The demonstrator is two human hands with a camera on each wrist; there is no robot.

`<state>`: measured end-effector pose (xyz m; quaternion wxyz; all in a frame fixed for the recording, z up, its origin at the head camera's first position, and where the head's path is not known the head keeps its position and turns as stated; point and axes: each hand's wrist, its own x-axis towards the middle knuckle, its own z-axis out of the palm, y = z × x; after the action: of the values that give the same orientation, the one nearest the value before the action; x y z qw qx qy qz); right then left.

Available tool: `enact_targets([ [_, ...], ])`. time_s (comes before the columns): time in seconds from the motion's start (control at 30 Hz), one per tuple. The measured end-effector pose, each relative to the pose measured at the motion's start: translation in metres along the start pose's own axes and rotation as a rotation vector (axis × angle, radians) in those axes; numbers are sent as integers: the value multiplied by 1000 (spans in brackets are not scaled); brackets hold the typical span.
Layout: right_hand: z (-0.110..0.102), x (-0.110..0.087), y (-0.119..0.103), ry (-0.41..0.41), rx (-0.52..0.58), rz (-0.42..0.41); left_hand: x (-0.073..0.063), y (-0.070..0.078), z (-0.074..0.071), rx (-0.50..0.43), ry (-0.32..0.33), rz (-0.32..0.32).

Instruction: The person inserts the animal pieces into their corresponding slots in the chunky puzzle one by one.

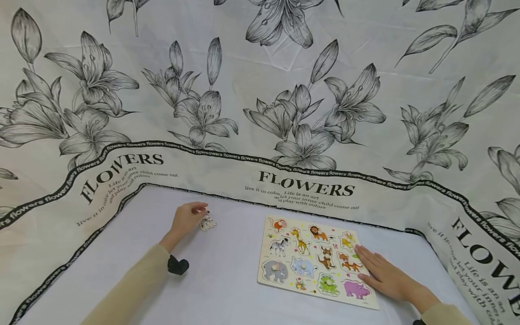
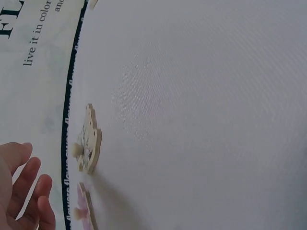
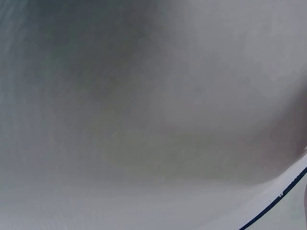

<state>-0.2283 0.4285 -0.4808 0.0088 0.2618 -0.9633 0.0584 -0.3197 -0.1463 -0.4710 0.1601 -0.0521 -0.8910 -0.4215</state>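
Observation:
My left hand [image 1: 188, 221] hovers by a small black-and-white animal puzzle piece [image 1: 209, 222] on the left of the table. In the left wrist view its fingers [image 2: 29, 187] are loosely bent and apart from that piece, whose round knob [image 2: 76, 150] faces the hand. A pinkish knobbed piece [image 2: 85, 206] lies just below it there. Straight fingers of my right hand [image 1: 386, 275] rest on the right edge of a wooden animal puzzle board [image 1: 290, 282]. The board shows a zebra, giraffe, lion, frog, purple hippo and other animals; the grey elephant [image 1: 275, 271] bears a knob.
White cloth [image 1: 227, 271] covers the table. A flower-printed curtain [image 1: 227, 180] with black bands rises along the back and sides. A black heart-shaped object [image 1: 178, 265] sits at the left wrist. The right wrist view is mostly blurred cloth.

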Motion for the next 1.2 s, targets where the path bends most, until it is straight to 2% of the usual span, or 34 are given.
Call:
enact_targets([
  [0.13,1,0,2,-4,6,-1,-1,-14,-5,23,82,-77],
  [0.3,3,0,5,-5,6,-4,-3,-24,-13,16,122,-141],
  [0.57,5,0,6,-17,26,8,-1,-33,-19,37,104,-207],
  [0.93,4,1,3,-61,72,43,0,-43,-14,52,64,-228],
  [1.2,3,1,4,-89,104,80,4,-43,-14,73,43,-220],
])
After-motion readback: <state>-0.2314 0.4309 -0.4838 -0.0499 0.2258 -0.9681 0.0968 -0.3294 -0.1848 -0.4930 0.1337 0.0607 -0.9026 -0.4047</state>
